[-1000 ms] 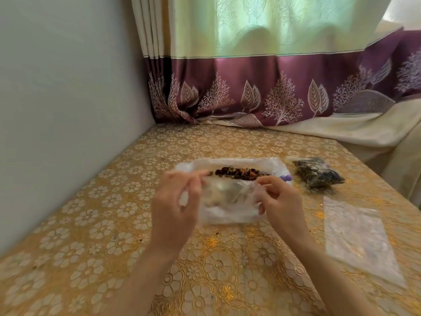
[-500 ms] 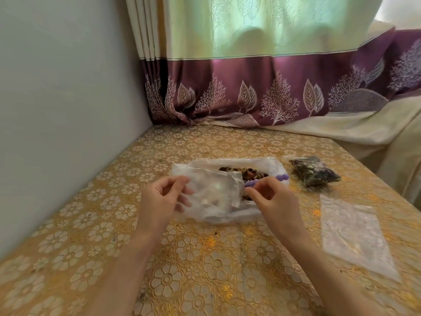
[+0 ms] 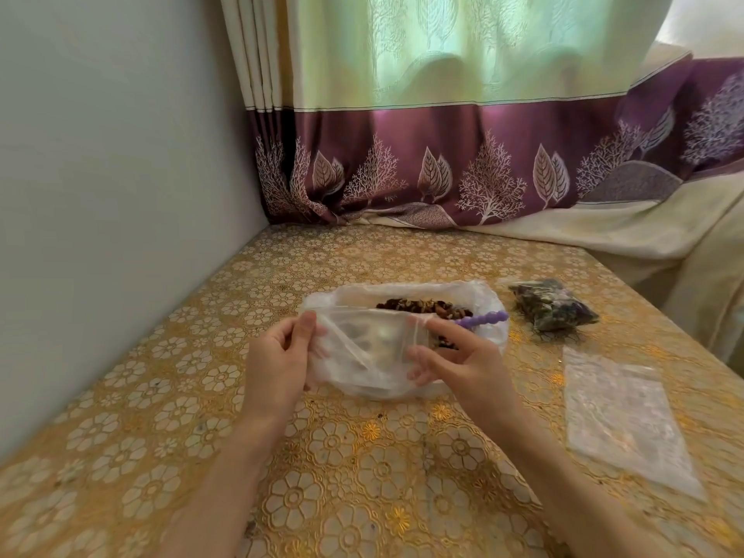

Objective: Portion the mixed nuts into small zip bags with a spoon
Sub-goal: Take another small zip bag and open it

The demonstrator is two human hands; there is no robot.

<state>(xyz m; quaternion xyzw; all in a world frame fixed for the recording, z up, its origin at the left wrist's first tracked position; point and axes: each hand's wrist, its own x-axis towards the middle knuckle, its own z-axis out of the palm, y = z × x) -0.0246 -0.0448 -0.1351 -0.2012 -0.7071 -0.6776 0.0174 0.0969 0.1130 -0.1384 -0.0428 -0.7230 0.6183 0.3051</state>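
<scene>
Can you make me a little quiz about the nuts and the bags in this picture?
1. True or false: the purple spoon lies in the big bag of mixed nuts.
2. Which hands hold the small zip bag? A) left only B) right only C) both
3. Fill in: the filled zip bag lies to the ___ of the big bag.

Key
1. True; its handle sticks out toward the right.
2. C; the left hand pinches the bag's left edge and the right hand pinches its right edge, above the table.
3. Right; a flat empty zip bag lies nearer on that side.
</scene>
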